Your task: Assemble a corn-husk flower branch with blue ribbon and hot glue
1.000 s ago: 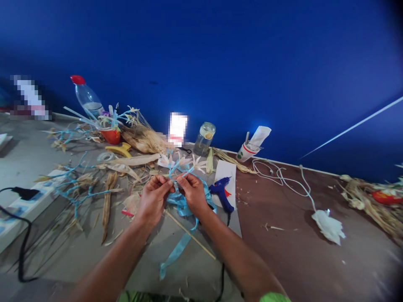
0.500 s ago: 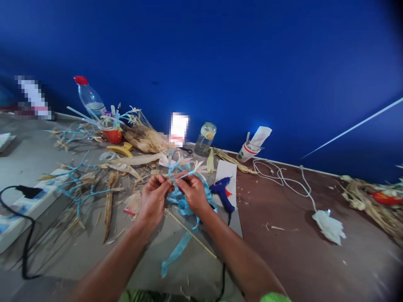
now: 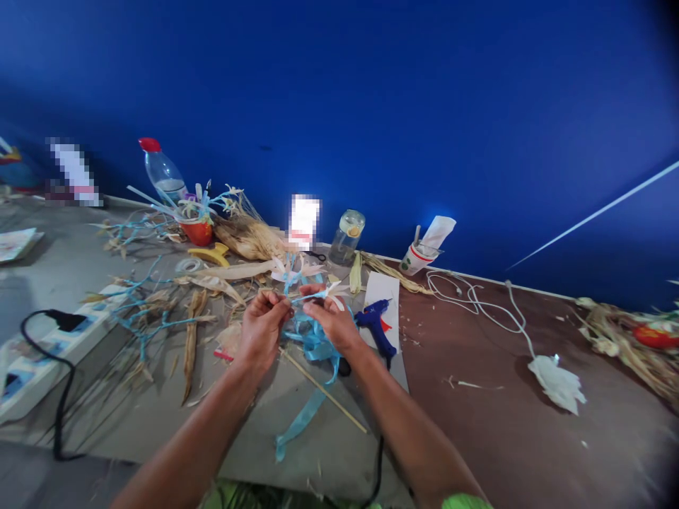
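Between my hands runs a thin stem wrapped in blue tape (image 3: 303, 297), with a pale corn-husk flower (image 3: 335, 289) at its right end. My left hand (image 3: 264, 322) pinches the stem's left end between thumb and forefinger. My right hand (image 3: 332, 318) has its fingers closed round the stem close to the flower. Beneath them lies a loose heap of blue ribbon (image 3: 318, 346), and one strip (image 3: 300, 424) trails toward me. Another blue stem with husk petals (image 3: 289, 272) lies just beyond my hands. A thin wooden stick (image 3: 329, 397) rests below them.
Right of my hands a blue glue gun (image 3: 379, 326) lies on white paper. Blue-wrapped branches (image 3: 143, 322), dried husks (image 3: 194, 339) and a power strip (image 3: 58, 360) are at left. Along the wall stand a bottle (image 3: 162, 170), a red cup (image 3: 197, 231) and a glass jar (image 3: 347, 237).
The view has swung slightly left. My right fingers have shifted on the stem, and the flower sits closer over that hand. My left hand keeps its pinch.
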The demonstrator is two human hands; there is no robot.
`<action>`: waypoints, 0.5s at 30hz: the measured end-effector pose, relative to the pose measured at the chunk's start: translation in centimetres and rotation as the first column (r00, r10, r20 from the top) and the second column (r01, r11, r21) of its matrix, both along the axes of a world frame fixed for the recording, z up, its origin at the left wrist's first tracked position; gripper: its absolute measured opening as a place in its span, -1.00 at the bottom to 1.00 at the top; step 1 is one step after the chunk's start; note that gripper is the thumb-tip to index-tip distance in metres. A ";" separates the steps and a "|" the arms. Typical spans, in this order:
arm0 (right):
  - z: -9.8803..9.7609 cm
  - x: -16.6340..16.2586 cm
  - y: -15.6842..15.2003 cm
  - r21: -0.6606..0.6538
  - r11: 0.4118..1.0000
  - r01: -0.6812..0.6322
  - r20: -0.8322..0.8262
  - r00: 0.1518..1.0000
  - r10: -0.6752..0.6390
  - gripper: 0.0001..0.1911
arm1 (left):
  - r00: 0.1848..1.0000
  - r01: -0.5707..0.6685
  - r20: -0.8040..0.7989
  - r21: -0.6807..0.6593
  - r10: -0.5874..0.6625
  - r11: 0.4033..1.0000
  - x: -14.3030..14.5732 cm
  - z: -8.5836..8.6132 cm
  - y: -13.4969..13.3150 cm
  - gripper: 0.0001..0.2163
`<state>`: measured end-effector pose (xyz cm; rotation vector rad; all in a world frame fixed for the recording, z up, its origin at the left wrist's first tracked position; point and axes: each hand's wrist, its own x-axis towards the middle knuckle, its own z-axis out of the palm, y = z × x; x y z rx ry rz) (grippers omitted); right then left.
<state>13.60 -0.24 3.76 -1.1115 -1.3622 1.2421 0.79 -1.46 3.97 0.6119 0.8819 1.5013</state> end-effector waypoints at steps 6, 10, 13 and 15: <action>-0.2 1.7 1.1 0.050 0.993 0.104 0.240 0.964 -0.113 -0.75 | 0.998 -0.047 -0.048 0.063 0.050 0.997 -0.2 -0.6 0.6 -0.73; -0.3 2.7 0.6 0.072 0.996 0.058 0.358 0.930 -0.080 -0.80 | 0.997 -0.062 -0.041 0.057 0.065 0.996 -0.1 -0.7 0.9 -0.71; -0.1 3.2 -0.5 0.060 0.998 0.037 0.365 0.929 -0.056 -0.77 | 0.997 -0.070 -0.032 0.038 0.072 0.997 -0.1 -0.8 1.0 -0.70; 0.1 3.3 -1.3 0.064 0.997 0.047 0.373 0.925 -0.067 -0.78 | 0.998 -0.052 -0.027 0.053 0.053 0.997 -0.2 -0.9 1.0 -0.69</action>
